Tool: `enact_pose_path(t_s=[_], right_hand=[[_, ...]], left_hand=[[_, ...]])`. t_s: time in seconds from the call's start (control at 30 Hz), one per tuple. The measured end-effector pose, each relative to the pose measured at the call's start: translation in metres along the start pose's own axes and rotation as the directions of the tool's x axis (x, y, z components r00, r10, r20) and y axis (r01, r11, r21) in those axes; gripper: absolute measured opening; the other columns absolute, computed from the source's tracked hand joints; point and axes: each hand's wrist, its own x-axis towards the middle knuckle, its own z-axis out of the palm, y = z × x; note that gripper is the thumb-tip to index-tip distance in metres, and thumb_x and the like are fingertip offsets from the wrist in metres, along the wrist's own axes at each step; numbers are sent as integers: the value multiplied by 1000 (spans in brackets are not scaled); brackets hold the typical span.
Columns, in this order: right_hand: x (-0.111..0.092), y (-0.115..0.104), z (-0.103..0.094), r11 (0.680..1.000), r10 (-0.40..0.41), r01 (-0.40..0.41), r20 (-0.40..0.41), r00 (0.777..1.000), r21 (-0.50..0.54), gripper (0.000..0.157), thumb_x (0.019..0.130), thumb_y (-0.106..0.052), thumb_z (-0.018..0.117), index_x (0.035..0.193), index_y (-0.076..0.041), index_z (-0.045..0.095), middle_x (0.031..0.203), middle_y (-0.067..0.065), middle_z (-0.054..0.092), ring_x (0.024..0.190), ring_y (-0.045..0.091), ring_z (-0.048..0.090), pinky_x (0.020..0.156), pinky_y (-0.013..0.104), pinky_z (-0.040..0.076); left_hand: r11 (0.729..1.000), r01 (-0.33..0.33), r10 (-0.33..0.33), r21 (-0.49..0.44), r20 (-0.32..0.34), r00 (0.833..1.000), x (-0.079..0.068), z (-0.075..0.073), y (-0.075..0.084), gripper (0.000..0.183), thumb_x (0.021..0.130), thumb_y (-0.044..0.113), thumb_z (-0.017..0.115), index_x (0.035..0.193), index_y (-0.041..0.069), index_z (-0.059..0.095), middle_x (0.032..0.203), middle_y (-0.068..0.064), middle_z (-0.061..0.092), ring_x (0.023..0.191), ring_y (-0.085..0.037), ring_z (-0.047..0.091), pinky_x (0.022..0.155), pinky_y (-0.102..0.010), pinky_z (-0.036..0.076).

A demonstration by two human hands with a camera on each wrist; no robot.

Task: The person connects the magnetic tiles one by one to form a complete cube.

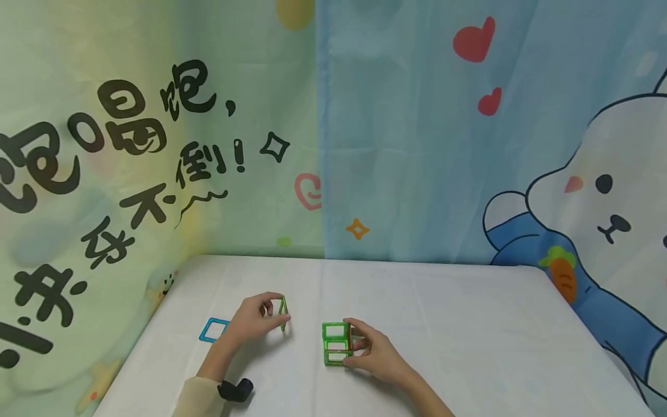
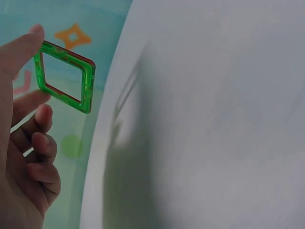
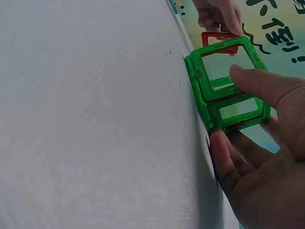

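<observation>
My left hand [image 1: 254, 318] pinches a square magnetic tile [image 2: 89, 90] between thumb and fingertips, its frame green with red along the edges. In the head view this tile stands nearly edge-on above the white table. To its right, my right hand [image 1: 379, 354] grips a small block of joined green magnetic tiles [image 1: 336, 338], thumb on one face and fingers along another. Seen from the right wrist, the block [image 3: 206, 78] is made of several open-framed squares set at angles, close to the table surface. Its far sides are partly hidden. A gap separates the two hands.
A blue magnetic tile [image 1: 205, 329] lies flat on the white table [image 1: 443, 324], left of my left forearm and partly covered by it. A black wrist device [image 1: 235, 390] sits at the left sleeve. Printed curtains [image 1: 396, 145] hang behind the table.
</observation>
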Motion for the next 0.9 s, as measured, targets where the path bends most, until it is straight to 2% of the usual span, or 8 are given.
enact_pose_path(t_s=[0.17,0.37,0.63,0.9], right_hand=[[1,1,-2,1000,-9,9,-6,1000,5,79,76,-4,81,144,-4,41,131,25,53,93,22,58,72,27,51],[0,3,-1,1000,-5,5,6,1000,-1,79,77,-5,81,144,-3,41,131,25,53,93,23,58,73,27,51],[-2,-1,2,1000,-16,16,12,1000,-2,78,78,-6,81,144,-2,41,130,25,54,94,24,59,73,27,51],[-4,2,0,999,-17,17,3,1000,-35,77,78,-6,80,144,-2,41,129,25,54,93,23,60,73,27,51]], left_hand=[[998,-39,39,-38,7,999,-4,15,11,46,81,34,79,117,8,67,79,9,56,64,-8,47,53,-25,39],[996,-31,36,-89,52,998,-12,29,19,49,81,33,79,120,6,66,87,9,65,73,-10,55,61,-27,45],[989,-34,46,-144,80,996,-23,39,26,51,82,35,79,121,5,66,91,7,69,74,-8,60,64,-27,48],[984,-54,72,-170,99,992,-28,46,32,52,83,36,78,121,4,65,92,5,69,74,-8,61,63,-27,48]])
